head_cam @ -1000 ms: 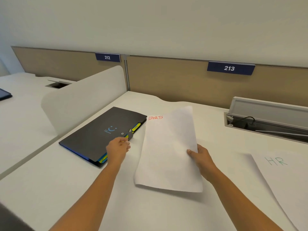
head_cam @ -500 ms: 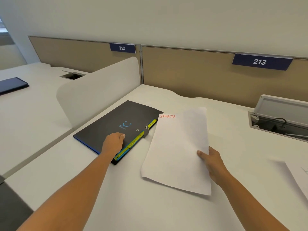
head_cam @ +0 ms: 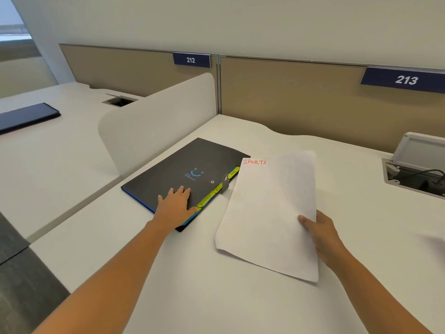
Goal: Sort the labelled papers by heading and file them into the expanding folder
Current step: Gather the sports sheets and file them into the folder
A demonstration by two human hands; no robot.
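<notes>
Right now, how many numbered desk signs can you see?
2: sign 212 on the back partition, left of centre; sign 213 at far right, cut off by the frame edge.

We have one view only, from a camera worn on the person's head; it looks forward and down across the white desk (head_cam: 240,304), so the near desk edge falls out of the bottom of the picture and both forearms run up into it from below; the wide lens bends the beige partition (head_cam: 301,97) and its number plates 212 (head_cam: 191,60) and 213 (head_cam: 405,80) along the top; the left hand (head_cam: 174,206) and right hand (head_cam: 322,233) sit near the middle, close to the lens; the neighbouring desk (head_cam: 60,153) shows at the left, the cable box (head_cam: 414,174) at the right edge; with no second view, nothing is shared.
</notes>
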